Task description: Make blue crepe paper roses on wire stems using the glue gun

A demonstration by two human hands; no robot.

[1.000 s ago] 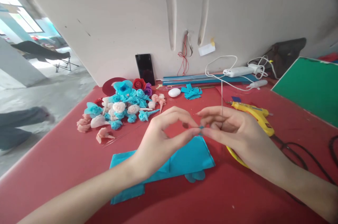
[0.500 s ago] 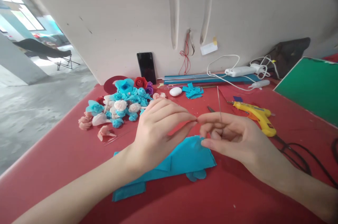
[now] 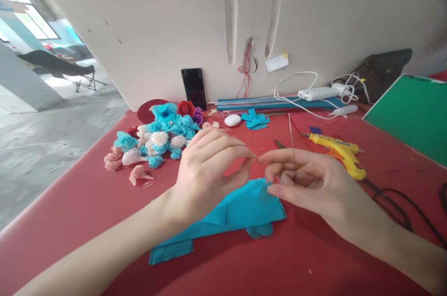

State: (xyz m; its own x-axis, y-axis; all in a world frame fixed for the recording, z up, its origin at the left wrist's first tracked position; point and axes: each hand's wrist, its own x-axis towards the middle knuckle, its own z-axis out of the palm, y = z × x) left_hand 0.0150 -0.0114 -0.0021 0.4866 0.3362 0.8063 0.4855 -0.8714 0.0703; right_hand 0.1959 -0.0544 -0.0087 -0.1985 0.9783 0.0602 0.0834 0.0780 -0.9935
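Note:
Over the folded blue crepe paper (image 3: 240, 207), my two hands nearly meet at the fingertips. My left hand (image 3: 209, 175) is closed in a pinch, thumb against forefinger; whatever sits between the tips is too small to make out. My right hand (image 3: 307, 177) has its fingers curled round a thin wire (image 3: 291, 133), which sticks up above the forefinger. By the right thumb tip hangs a small blue paper piece (image 3: 266, 191), hard to separate from the blue paper behind it. Rounded blue paper petals (image 3: 260, 231) lie partly under the folded paper's near edge.
Paper flowers (image 3: 159, 139) in blue, white, pink and red are heaped at the left. A yellow glue gun (image 3: 340, 151) with a black cord lies right of my right hand. At the back are a phone (image 3: 194, 88), a white egg-shaped object (image 3: 232, 120) and a white power strip (image 3: 317, 94).
My left fingertips have shifted slightly left and up, staying pinched. The right hand and wire have barely moved.

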